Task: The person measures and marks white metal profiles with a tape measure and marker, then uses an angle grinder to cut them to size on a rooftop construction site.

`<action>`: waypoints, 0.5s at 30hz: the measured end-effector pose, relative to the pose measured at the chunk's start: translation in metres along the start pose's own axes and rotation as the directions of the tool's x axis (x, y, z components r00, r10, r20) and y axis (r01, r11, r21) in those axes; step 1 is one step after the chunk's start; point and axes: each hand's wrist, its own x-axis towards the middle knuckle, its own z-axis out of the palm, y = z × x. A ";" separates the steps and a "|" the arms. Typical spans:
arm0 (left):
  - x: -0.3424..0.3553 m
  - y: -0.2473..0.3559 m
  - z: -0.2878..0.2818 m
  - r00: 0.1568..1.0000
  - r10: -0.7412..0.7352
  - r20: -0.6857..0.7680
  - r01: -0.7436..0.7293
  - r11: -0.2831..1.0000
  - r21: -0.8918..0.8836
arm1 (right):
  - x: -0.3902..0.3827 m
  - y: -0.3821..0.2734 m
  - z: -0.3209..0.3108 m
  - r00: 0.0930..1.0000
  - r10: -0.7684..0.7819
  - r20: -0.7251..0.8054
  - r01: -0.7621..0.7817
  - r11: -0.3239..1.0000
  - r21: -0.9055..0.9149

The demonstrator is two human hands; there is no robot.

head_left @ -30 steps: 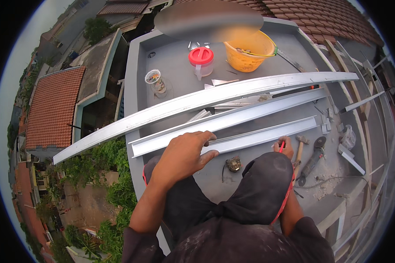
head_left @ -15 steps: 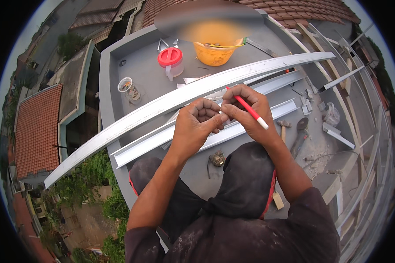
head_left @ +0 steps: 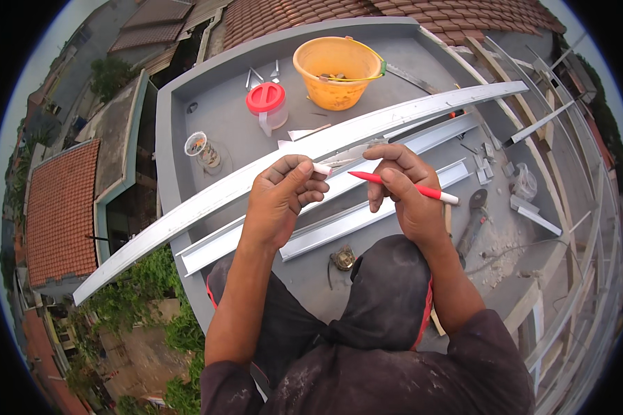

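Observation:
Pinched in my left hand is a small white pen cap. My right hand grips a red marker pen with a white rear end, its bare tip pointing left toward the cap. A short gap separates the cap from the tip. Both hands are above a long white metal profile, which curves across the view, and several shorter channel pieces behind and below it. A tape measure lies between my knees.
Beyond the profile stand an orange bucket, a red-lidded pitcher and a plastic cup of small parts. At right lie an angle grinder, metal offcuts and a plastic bag. The ledge's left edge drops off.
My hands have moved apart, and the white cap now shows in my left fingers. The pen has turned so its tip points left. A blurred dark shape at the top is gone.

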 end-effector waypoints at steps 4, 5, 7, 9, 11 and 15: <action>-0.001 -0.001 -0.003 0.999 -0.017 0.032 0.018 1.000 -0.019 | 0.003 0.005 0.006 0.998 0.064 -0.022 -0.064 0.998 0.012; -0.002 -0.002 -0.004 0.999 -0.021 0.033 0.021 1.000 -0.011 | 0.005 0.006 0.008 0.997 0.076 -0.007 -0.076 0.997 -0.007; -0.003 -0.002 -0.006 0.999 -0.030 0.037 0.030 1.000 0.008 | 0.008 0.008 0.011 0.995 0.099 0.017 -0.099 0.994 -0.043; -0.002 -0.003 0.000 0.997 -0.068 0.048 0.067 0.998 0.018 | 0.008 0.009 0.009 0.993 0.111 0.031 -0.110 0.993 -0.036; -0.001 -0.008 0.007 0.995 -0.078 0.064 0.077 0.997 0.020 | 0.006 0.010 0.003 0.993 0.112 0.044 -0.111 0.994 -0.015; 0.000 -0.014 0.016 0.993 -0.044 0.105 0.037 0.997 0.074 | 0.001 0.006 -0.006 0.992 0.120 0.039 -0.121 0.992 0.029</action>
